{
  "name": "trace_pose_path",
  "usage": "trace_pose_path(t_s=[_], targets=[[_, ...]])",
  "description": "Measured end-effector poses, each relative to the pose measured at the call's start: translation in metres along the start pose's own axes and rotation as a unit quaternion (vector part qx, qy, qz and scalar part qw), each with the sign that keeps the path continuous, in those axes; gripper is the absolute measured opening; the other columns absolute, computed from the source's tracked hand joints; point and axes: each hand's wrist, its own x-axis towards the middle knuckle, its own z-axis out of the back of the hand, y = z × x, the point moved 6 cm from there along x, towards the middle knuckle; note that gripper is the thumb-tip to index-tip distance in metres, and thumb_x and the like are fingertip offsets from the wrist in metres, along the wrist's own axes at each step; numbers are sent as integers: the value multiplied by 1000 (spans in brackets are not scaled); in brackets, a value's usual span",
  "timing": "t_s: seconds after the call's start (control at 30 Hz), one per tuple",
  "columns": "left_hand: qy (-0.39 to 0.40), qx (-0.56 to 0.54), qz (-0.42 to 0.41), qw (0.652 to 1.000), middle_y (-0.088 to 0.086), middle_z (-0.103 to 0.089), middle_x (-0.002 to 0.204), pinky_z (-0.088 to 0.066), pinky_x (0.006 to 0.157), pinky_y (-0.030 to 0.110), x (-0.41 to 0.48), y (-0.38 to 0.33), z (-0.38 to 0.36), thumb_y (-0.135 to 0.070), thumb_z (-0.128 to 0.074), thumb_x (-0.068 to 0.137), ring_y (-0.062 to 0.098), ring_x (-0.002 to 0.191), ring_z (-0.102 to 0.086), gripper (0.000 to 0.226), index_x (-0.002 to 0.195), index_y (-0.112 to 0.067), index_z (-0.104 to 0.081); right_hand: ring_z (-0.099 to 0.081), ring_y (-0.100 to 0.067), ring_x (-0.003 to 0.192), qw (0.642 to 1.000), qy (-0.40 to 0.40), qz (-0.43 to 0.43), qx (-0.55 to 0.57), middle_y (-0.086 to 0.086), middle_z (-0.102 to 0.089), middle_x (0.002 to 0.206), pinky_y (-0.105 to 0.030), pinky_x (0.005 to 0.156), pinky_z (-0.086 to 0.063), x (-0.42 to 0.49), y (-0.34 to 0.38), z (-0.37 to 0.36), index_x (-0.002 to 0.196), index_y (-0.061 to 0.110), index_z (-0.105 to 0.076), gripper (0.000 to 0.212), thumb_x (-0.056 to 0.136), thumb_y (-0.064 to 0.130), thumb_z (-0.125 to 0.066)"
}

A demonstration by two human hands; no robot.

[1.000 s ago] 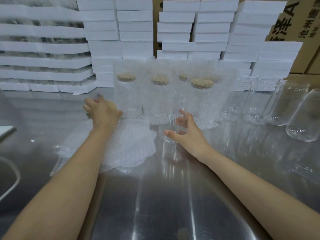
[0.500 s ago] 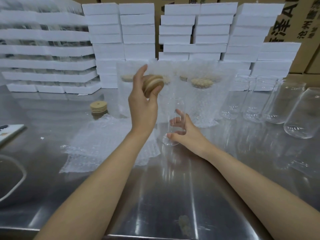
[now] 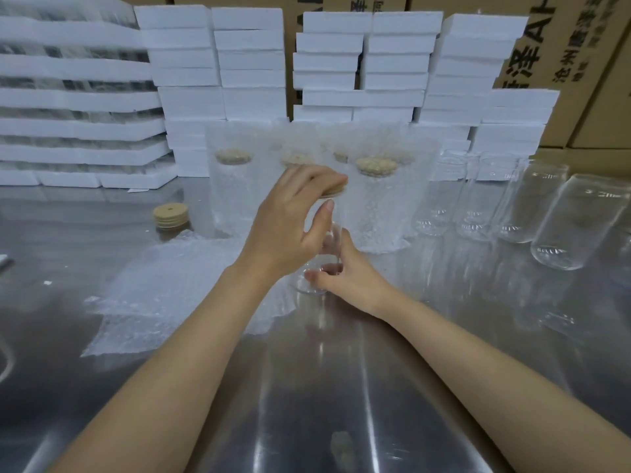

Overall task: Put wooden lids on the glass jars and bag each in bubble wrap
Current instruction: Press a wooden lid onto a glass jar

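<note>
While L hand holds lid on jar, carton behind reads "AH".

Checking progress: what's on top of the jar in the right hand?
A wooden lid, held there by the left hand; its fingers cover most of it, so the seating is hidden.

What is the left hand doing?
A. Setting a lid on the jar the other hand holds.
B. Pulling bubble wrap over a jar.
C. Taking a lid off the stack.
A: the left hand holds a lid atop the jar that the right hand grips low down.
</note>
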Motion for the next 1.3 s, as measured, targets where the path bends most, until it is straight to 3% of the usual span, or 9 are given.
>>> trace_pose_path(t_s=[0.33,0.53,0.63,0.8,0.93,1.07,1.2,1.27,1.3], targets=[[-36,59,40,997,1,-63,103,-49,76,33,-2,7,-7,-29,-56,91,20,98,-55,25,104,-11,-68,-44,4,125,1000,-4,-2,-16,11,-45,136,-34,101,-49,2,-1,-1,146,30,-23,92,70,53,-69],[-91,57,66,992,2,-62,94,-51,64,35,-3,5,-11,-29,-61,85,23,90,-56,22,96,-11,-69,-45,2,125,1000,-18,5,-10,6,-49,132,-34,96,-52,1,0,0,141,23,-29,86,70,50,-69],[-102,61,65,991,4,-62,91,-51,62,37,-6,4,-13,-27,-61,84,26,89,-56,22,94,-9,-69,-44,3,126,1000,-17,5,-7,8,-46,136,-30,95,-51,1,1,-1,133,34,-28,74,73,44,-70],[-106,64,58,991,5,-63,92,-50,69,43,-6,5,-14,-25,-56,86,25,89,-56,24,95,-8,-69,-44,3,125,1000,-19,14,5,7,-47,136,-29,95,-51,0,2,0,141,30,-27,77,80,34,-73],[-92,47,50,993,8,-59,106,-51,76,34,-12,7,-17,-24,-52,89,23,101,-53,29,109,-8,-66,-47,1,125,1000,-22,7,13,2,-51,132,-28,94,-51,2,-1,1,136,28,-30,70,81,27,-74],[-51,34,74,995,12,-31,144,-38,92,11,-26,16,-27,-31,-50,93,19,133,-34,54,142,-17,-32,-48,0,124,999,-35,-4,18,1,-52,131,-22,90,-52,3,-6,3,145,21,-27,80,80,20,-74],[121,-75,215,966,1,-8,159,-42,103,31,-42,31,-54,-52,-48,92,12,141,-27,90,144,-34,23,-50,-9,123,996,-91,-19,7,3,-47,129,-28,98,-48,5,-12,21,150,16,-23,90,79,18,-78],[210,-41,255,943,1,-25,155,-45,100,36,-48,37,-62,-56,-44,92,15,132,-42,86,147,-36,19,-50,-11,121,992,-126,-29,-2,3,-46,124,-24,96,-46,6,-18,32,149,15,-23,89,79,21,-78],[239,16,252,937,1,-40,147,-47,94,36,-48,40,-60,-57,-41,93,18,125,-49,77,152,-31,0,-50,-12,120,990,-139,-33,-5,2,-47,123,-23,96,-45,6,-20,37,149,15,-24,89,79,24,-78]])
